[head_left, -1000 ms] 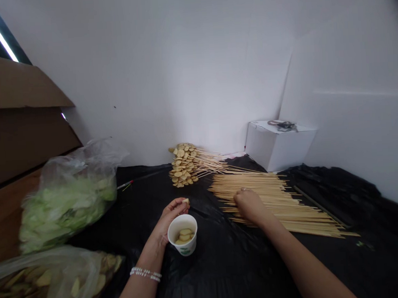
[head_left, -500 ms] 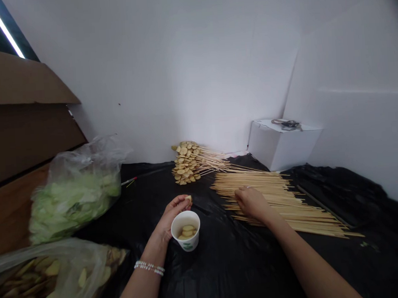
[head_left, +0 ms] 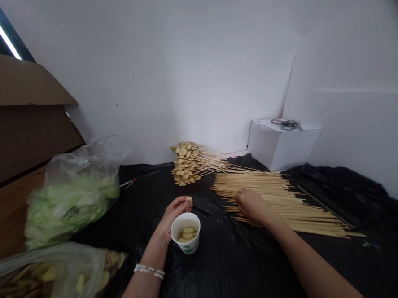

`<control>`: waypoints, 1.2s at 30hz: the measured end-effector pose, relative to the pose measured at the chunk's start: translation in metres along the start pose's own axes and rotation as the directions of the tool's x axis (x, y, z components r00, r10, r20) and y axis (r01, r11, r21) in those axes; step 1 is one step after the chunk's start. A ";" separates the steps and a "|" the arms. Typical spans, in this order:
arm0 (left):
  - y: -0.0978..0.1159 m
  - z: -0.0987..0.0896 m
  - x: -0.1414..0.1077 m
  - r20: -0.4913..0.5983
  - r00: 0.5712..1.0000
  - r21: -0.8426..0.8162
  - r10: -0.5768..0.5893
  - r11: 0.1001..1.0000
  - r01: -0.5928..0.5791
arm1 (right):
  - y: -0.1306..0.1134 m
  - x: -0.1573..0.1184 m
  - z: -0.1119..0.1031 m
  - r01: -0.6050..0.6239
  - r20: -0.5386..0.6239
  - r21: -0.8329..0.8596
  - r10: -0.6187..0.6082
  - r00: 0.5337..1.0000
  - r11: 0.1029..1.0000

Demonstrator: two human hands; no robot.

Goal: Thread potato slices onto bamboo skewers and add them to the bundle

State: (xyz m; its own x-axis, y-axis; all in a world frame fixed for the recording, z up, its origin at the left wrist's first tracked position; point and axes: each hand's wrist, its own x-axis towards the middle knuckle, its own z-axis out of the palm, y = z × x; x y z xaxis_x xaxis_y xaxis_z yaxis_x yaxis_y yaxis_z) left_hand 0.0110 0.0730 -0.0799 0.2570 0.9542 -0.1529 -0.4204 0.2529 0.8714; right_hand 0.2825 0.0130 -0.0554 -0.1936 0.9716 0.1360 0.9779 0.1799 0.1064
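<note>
My left hand (head_left: pixel 177 213) pinches a pale potato slice (head_left: pixel 189 199) between thumb and fingers, just behind the rim of a white paper cup (head_left: pixel 176 233). Inside the cup lie several round potato slices (head_left: pixel 188 233). My right hand (head_left: pixel 252 205) rests on the left part of a wide spread of thin wooden skewers (head_left: pixel 283 198). Its fingers are curled down among them, and the fingertips are hidden, so whether a skewer is pinched cannot be seen. Farther back lies a heap of skewered potato slices (head_left: pixel 186 163), their sticks pointing right.
On the left stand a clear bag of pale green sliced vegetable (head_left: pixel 74 201) and, nearer, an open bag of potato slices (head_left: pixel 28 285). A white box (head_left: pixel 283 146) stands at back right against the wall. Black plastic sheeting (head_left: pixel 227 273) covers the table. A red-tipped pen-like stick (head_left: pixel 127 183) lies at left.
Both hands stay almost where they were, the left with its potato slice and the right on the skewers. The whole view has shifted very slightly.
</note>
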 end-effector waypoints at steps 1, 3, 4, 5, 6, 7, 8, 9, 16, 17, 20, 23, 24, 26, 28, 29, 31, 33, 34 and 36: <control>0.000 0.000 0.000 0.003 1.000 0.002 -0.004 1.000 0.004 | -0.002 0.000 -0.003 0.012 -0.020 0.003 -0.012 1.000 1.000; -0.001 -0.001 0.000 0.016 1.000 0.001 -0.005 1.000 0.005 | -0.010 0.000 -0.009 0.042 -0.116 0.009 -0.040 0.992 0.999; -0.001 -0.001 0.000 0.022 1.000 -0.004 -0.004 1.000 0.004 | -0.015 0.000 -0.010 0.059 -0.194 0.012 -0.056 0.979 0.998; -0.002 -0.002 0.000 0.030 1.000 -0.011 -0.002 1.000 0.002 | -0.021 0.000 -0.011 0.078 -0.278 0.013 -0.072 0.958 0.997; -0.002 -0.002 0.000 0.036 0.999 -0.020 0.002 1.000 -0.001 | -0.027 0.000 -0.011 0.101 -0.359 0.012 -0.090 0.929 0.995; -0.003 -0.003 0.000 0.042 0.999 -0.032 0.006 0.999 -0.005 | -0.034 -0.001 -0.010 0.128 -0.428 0.006 -0.113 0.897 0.992; -0.003 -0.003 0.000 0.046 0.999 -0.044 0.009 0.999 -0.007 | -0.040 -0.002 -0.008 0.164 -0.477 -0.007 -0.148 0.866 0.986; -0.003 -0.003 -0.001 0.051 0.999 -0.056 0.009 0.998 -0.006 | -0.045 -0.003 -0.006 0.209 -0.511 -0.027 -0.193 0.838 0.978; 0.002 0.002 -0.010 0.052 0.999 -0.084 -0.005 0.996 0.009 | -0.072 -0.004 -0.008 0.326 -0.515 -0.156 -0.359 0.778 0.932; 0.002 0.002 -0.010 0.049 0.999 -0.085 -0.008 0.996 0.012 | -0.077 0.000 -0.011 0.309 -0.509 -0.154 -0.343 0.789 0.938; 0.002 0.002 -0.009 0.036 0.999 -0.081 -0.001 0.997 0.004 | -0.089 0.012 -0.020 0.256 -0.496 -0.099 -0.271 0.825 0.962; 0.002 0.000 -0.007 0.037 0.999 -0.068 0.011 0.998 -0.008 | -0.096 0.019 -0.016 0.215 -0.456 -0.057 -0.217 0.863 0.975; 0.003 0.000 -0.007 0.040 0.999 -0.067 0.012 0.998 -0.010 | -0.095 0.019 -0.012 0.190 -0.431 -0.049 -0.192 0.882 0.981; 0.003 0.000 -0.006 0.043 0.999 -0.067 0.017 0.998 -0.014 | -0.092 0.017 -0.003 0.142 -0.371 -0.041 -0.147 0.917 0.989; 0.003 0.002 -0.006 0.038 0.999 -0.068 0.026 0.997 -0.023 | -0.088 0.013 0.003 0.107 -0.330 -0.030 -0.111 0.937 0.994; 0.003 0.003 -0.005 0.036 0.999 -0.064 0.029 0.998 -0.026 | -0.086 0.011 0.004 0.095 -0.320 -0.024 -0.097 0.942 0.995; 0.002 0.004 -0.005 0.036 0.999 -0.050 0.033 0.998 -0.031 | -0.086 0.008 0.004 0.078 -0.316 -0.010 -0.077 0.946 0.997; 0.001 0.005 -0.004 0.045 0.998 -0.037 0.036 0.999 -0.034 | -0.088 0.007 0.001 0.093 -0.317 -0.003 -0.089 0.944 0.996; 0.000 0.005 -0.004 0.051 0.998 -0.033 0.037 0.999 -0.035 | -0.090 0.007 0.000 0.101 -0.317 0.000 -0.096 0.943 0.995; 0.000 0.005 -0.004 0.054 0.998 -0.030 0.034 0.999 -0.033 | -0.093 0.007 -0.001 0.104 -0.315 0.009 -0.096 0.944 0.995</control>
State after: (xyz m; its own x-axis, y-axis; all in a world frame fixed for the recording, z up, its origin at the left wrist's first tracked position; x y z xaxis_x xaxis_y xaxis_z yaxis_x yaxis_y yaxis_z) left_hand 0.0149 0.0682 -0.0771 0.2892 0.9523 -0.0975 -0.4542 0.2261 0.8617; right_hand 0.1900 0.0024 -0.0637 -0.3013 0.8520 0.4281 0.9532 0.2815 0.1106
